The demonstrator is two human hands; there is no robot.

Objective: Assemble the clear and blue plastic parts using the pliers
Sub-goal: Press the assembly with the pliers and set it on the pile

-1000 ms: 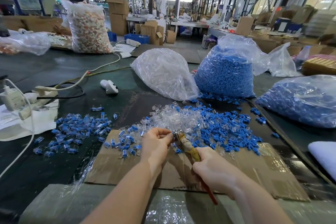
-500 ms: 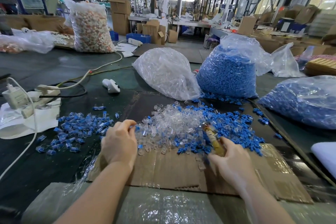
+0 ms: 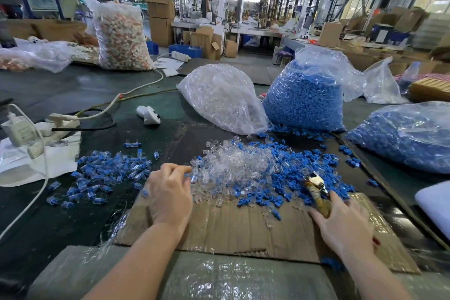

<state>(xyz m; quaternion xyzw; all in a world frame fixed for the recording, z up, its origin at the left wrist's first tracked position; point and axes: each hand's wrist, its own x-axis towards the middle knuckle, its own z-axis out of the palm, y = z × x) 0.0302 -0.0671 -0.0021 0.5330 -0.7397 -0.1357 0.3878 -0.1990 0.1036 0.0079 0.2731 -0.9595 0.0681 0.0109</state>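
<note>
A heap of loose clear parts (image 3: 231, 165) lies mid-table, with loose blue parts (image 3: 304, 173) spread to its right. Joined blue-and-clear pieces (image 3: 109, 170) form a separate pile to the left. My left hand (image 3: 170, 192) is at the clear heap's left edge, thumb and fingertips curled together against the parts; whether they hold a piece is hidden. My right hand (image 3: 345, 224) grips the pliers (image 3: 319, 195) by their worn yellow handles, jaws pointing up and away over the blue parts.
A flat cardboard sheet (image 3: 243, 226) lies under both hands. Behind the heaps stand a bag of clear parts (image 3: 224, 97) and a bag of blue parts (image 3: 304, 97); another blue bag (image 3: 409, 134) lies right. A power strip with cables (image 3: 56, 124) sits left.
My left hand went left to the joined pile, then came back right to the clear heap. My right hand carried the pliers rightward, away from the left hand.
</note>
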